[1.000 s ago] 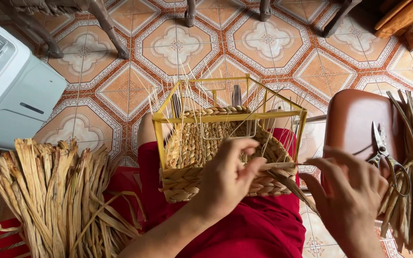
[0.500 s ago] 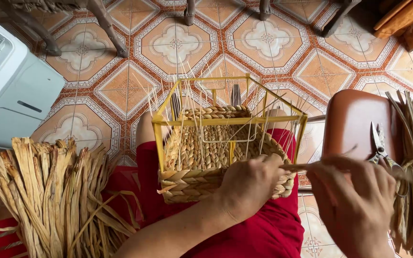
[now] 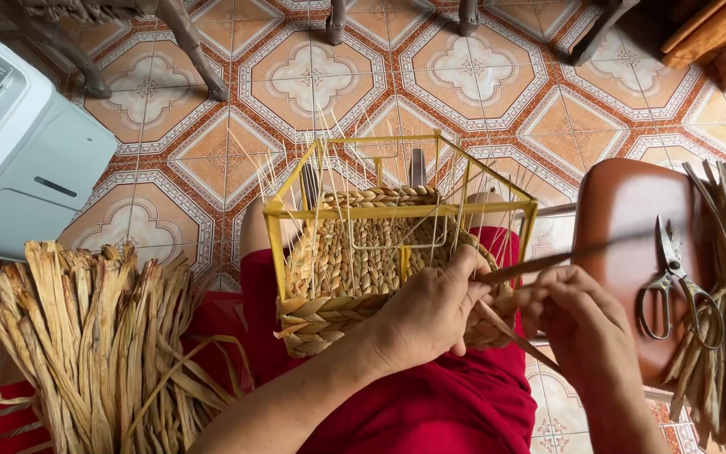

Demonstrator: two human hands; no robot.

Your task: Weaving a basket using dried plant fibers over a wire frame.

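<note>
I see the basket (image 3: 380,277) resting on my lap in its yellow wire frame (image 3: 397,210), woven partway up. It looks light but springy; the braided wall is firm enough to brace against, while the thin upright stakes would bend or snap if grabbed. My left hand (image 3: 426,315) is pressed on the near wall, closed over a strand (image 3: 539,265); my right hand (image 3: 577,315) pinches that strand, pulled taut toward the scissors (image 3: 674,286). Compared with half a second ago, both hands sit a little lower and the strand is stretched further right.
</note>
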